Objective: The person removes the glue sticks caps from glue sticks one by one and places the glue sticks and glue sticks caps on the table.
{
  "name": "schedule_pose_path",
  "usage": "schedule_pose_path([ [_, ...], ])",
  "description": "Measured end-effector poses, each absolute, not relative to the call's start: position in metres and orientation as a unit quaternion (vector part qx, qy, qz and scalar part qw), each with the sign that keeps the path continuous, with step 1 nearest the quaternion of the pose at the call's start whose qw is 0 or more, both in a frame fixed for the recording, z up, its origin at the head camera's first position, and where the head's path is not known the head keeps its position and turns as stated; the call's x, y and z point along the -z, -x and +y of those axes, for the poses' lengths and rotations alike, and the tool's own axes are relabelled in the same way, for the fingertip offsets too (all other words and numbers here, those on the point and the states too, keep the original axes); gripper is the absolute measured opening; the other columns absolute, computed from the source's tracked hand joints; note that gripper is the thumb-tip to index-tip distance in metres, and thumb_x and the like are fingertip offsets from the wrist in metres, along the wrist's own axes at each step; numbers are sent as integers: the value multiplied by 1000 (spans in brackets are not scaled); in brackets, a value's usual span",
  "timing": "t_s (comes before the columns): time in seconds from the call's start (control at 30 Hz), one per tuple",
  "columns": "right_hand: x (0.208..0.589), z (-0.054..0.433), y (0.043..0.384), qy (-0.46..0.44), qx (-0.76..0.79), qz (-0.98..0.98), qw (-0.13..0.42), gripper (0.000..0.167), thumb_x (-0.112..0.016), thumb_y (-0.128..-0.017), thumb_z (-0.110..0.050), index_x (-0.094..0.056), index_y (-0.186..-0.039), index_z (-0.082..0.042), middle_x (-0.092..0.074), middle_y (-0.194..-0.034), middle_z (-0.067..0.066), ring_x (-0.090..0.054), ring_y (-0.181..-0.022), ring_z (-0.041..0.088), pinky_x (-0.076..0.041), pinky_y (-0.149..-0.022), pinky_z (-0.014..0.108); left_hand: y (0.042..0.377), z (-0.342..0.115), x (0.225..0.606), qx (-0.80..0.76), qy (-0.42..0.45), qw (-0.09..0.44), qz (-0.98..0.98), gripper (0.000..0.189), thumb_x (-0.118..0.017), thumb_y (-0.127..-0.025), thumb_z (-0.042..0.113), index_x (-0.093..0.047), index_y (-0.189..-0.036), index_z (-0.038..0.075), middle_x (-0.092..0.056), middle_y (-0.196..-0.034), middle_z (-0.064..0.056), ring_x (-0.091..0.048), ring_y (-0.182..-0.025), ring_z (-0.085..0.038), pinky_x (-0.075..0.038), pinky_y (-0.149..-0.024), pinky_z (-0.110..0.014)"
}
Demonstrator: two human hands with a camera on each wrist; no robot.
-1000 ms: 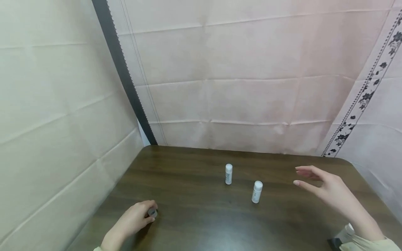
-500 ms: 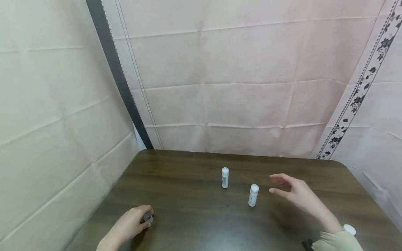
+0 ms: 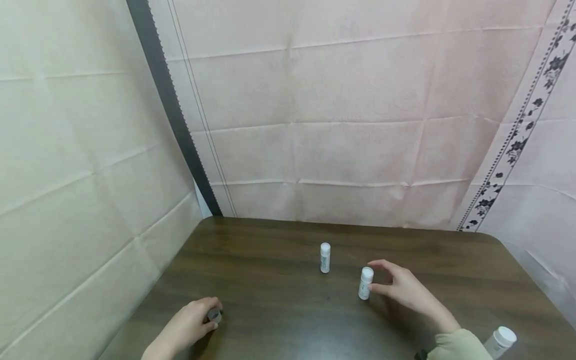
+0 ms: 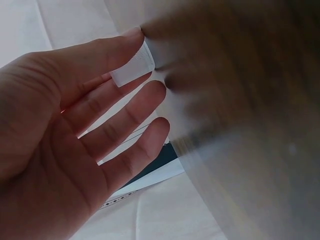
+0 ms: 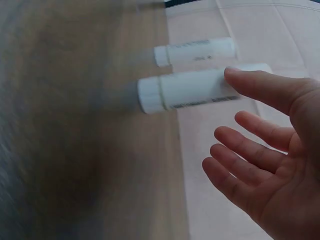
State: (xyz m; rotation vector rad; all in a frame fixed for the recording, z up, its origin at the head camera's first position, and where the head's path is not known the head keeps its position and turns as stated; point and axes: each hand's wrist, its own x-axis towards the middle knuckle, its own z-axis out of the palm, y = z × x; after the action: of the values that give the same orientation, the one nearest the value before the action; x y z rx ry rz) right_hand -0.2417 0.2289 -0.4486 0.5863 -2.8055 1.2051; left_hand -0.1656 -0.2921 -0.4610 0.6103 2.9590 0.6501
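Observation:
Near the table's left side, my left hand (image 3: 186, 322) pinches a small ridged cap (image 4: 134, 68) between thumb and index finger. From the head view the cap shows its greyish round end. Two white lip balm tubes stand upright farther in. My right hand (image 3: 404, 291) reaches the nearer tube (image 3: 366, 283) from the right, thumb tip overlapping its side and index finger stretched beyond it. In the right wrist view the other fingers (image 5: 245, 150) are spread and relaxed, apart from the tube. Left of it and farther back stands the second tube (image 3: 325, 258).
Another white capped container (image 3: 501, 340) stands at the lower right, partly hidden by my right sleeve (image 3: 459, 346). Pale cloth (image 3: 315, 125) hangs behind the dark wooden table (image 3: 270, 280) and along its left side.
My right hand has moved left across the table to the nearer lip balm tube, uncovering more of the container at lower right. My left hand stays in place with the cap.

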Motion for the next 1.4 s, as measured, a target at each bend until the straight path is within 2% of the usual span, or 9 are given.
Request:
schedule_pose_path([
  [0.1, 455, 225, 242, -204, -403, -892, 7, 48, -82, -86, -32, -62, -124, -11, -69, -113, 1, -64, -109, 32, -53, -87, 47, 165, -292, 460, -213, -198, 22, 957, 26, -81, -82, 9, -66, -103, 13, -67, -94, 7, -65, -81, -9, -55, -67, -32],
  [0.23, 464, 221, 241, -232, -421, -877, -11, 38, -80, -88, -29, -64, -117, -10, -70, -100, -7, -67, -101, 18, -55, -83, 34, 163, -291, 460, -214, -195, 21, 957, 26, -81, -82, 8, -66, -103, 13, -68, -96, 6, -66, -84, -13, -56, -69, -34],
  [0.33, 471, 218, 240, -239, -432, -869, -20, 36, -79, -88, -28, -67, -116, -9, -70, -98, -7, -66, -94, 9, -54, -80, 27, 163, -290, 460, -214, -196, 18, 957, 26, -81, -82, 8, -66, -103, 12, -68, -96, 6, -67, -84, -14, -56, -70, -33],
  [0.53, 478, 215, 240, -252, -432, -866, -28, 38, -78, -89, -30, -68, -117, -7, -72, -103, -2, -66, -91, 9, -53, -73, 26, 163, -289, 459, -213, -201, 12, 956, 26, -82, -82, 8, -65, -102, 13, -68, -95, 6, -67, -82, -13, -55, -67, -31],
  [1.03, 479, 213, 241, -263, -426, -865, -35, 32, -77, -91, -29, -69, -114, -8, -72, -97, -6, -65, -86, 8, -52, -70, 26, 165, -289, 459, -211, -188, 13, 959, 28, -84, -80, 10, -65, -102, 13, -67, -95, 7, -65, -81, -13, -54, -66, -32],
  [1.4, 452, 212, 237, -240, -434, -868, -7, 32, -77, -90, -28, -70, -115, -10, -72, -92, -9, -67, -86, 10, -54, -76, 27, 166, -289, 460, -210, -186, 12, 960, 29, -84, -80, 10, -66, -102, 14, -66, -95, 7, -65, -81, -13, -54, -67, -33],
])
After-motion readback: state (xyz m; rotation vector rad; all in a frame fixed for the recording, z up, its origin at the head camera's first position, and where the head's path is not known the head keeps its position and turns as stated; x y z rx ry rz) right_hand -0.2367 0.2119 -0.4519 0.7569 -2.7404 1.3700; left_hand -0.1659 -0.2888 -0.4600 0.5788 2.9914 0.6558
